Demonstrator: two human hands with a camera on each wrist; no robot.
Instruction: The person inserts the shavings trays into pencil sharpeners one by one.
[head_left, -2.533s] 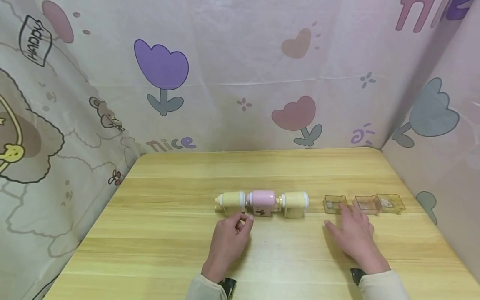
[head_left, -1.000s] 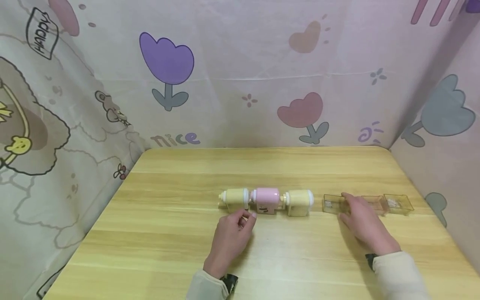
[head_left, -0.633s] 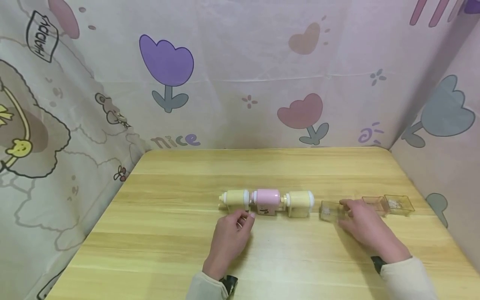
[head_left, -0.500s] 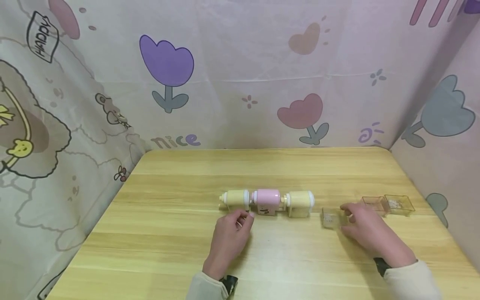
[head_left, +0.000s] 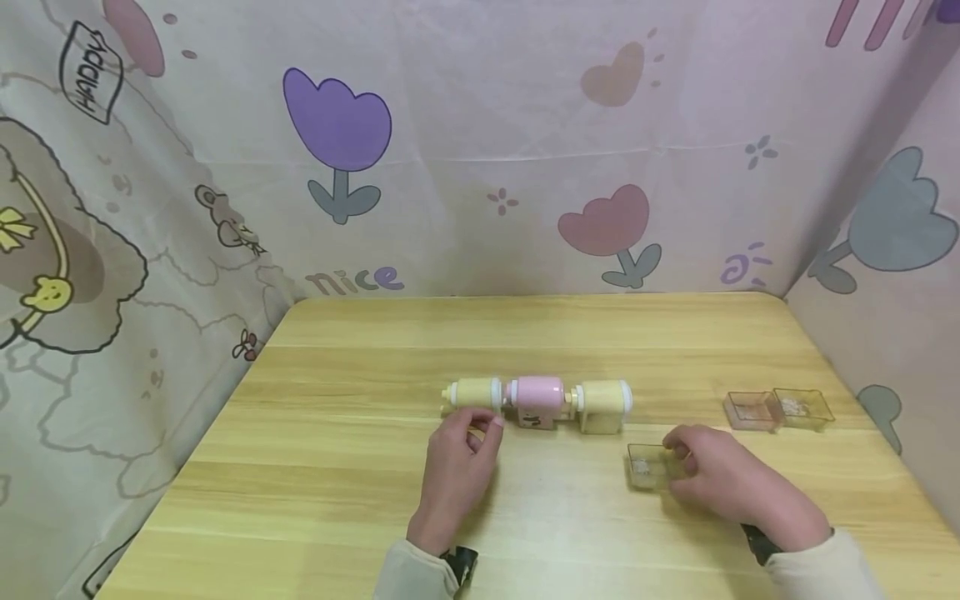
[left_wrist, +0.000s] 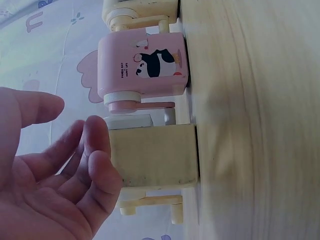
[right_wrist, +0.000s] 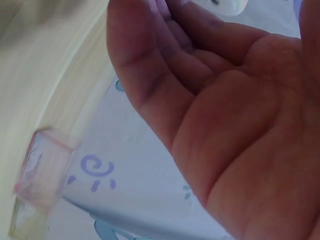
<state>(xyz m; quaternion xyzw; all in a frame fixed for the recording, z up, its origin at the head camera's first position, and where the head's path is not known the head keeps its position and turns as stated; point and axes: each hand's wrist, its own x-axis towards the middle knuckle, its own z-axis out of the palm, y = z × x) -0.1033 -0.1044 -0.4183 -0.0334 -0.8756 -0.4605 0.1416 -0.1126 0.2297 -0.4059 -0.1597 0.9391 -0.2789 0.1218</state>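
Three crank pencil sharpeners stand in a row: a pale yellow sharpener at left, a pink sharpener with a panda print in the middle, another pale yellow sharpener at right. My left hand is just in front of the left one, fingers loosely curled, nothing in them; the left wrist view shows its fingertips overlapping that sharpener's body. My right hand pinches the right end of a small clear yellowish shavings drawer with whitish bits inside. The right wrist view hides the drawer behind my fingers.
A clear pink drawer and a second clear yellow drawer sit side by side toward the table's right edge. The wooden table ends at a printed curtain behind and on both sides.
My right hand has gripped the leftmost drawer and moved it from the row toward me and slightly left. The left hand has stayed almost in place. The other drawers and sharpeners have not moved.
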